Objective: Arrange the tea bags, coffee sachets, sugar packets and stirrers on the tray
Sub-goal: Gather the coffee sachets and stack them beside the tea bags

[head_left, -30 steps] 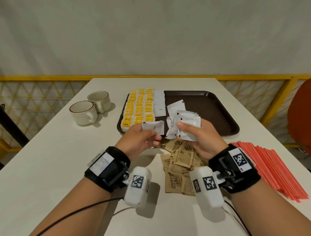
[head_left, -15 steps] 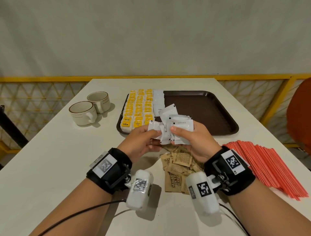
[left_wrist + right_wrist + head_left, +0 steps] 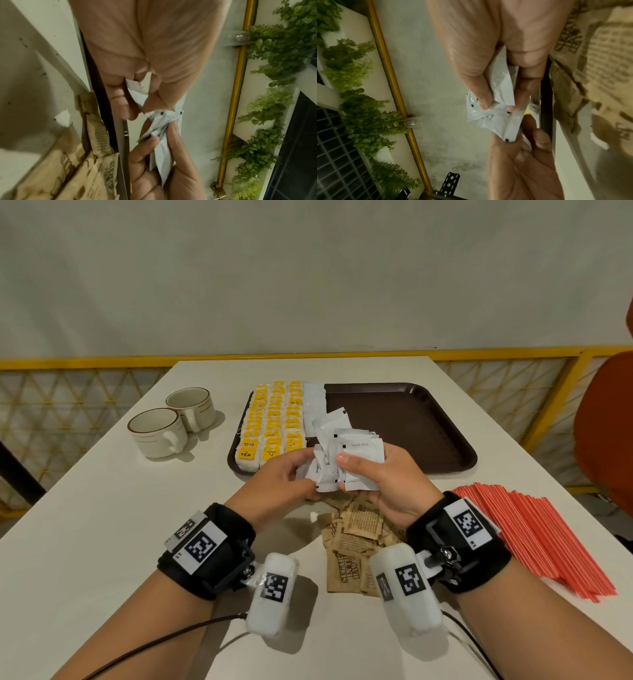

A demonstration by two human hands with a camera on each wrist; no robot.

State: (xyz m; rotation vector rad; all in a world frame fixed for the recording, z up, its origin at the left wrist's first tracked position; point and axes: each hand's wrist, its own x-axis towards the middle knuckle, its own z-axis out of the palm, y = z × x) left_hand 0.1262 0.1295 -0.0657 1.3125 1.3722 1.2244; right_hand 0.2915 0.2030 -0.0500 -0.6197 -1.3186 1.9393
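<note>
Both hands meet just above the near edge of the brown tray (image 3: 404, 419). My right hand (image 3: 351, 472) grips a fanned bunch of white coffee sachets (image 3: 359, 445) between thumb and fingers. My left hand (image 3: 308, 472) pinches the left side of the same bunch; the left wrist view shows a sachet (image 3: 136, 88) between its thumb and fingers. Yellow tea bags (image 3: 274, 419) fill the tray's left part in neat rows. A column of white sachets (image 3: 313, 404) lies beside them. Brown sugar packets (image 3: 352, 542) lie in a loose heap on the table under my wrists. Red stirrers (image 3: 534, 539) lie at the right.
Two beige cups (image 3: 161, 433) (image 3: 191, 409) stand on the white table left of the tray. The right half of the tray is bare. A yellow railing (image 3: 479, 352) runs behind the table, and an orange chair (image 3: 606, 433) stands at the right edge.
A second ago my left hand held one sachet apart from the bunch. It has since moved right and joined the bunch in my right hand, and both hands have drawn slightly nearer.
</note>
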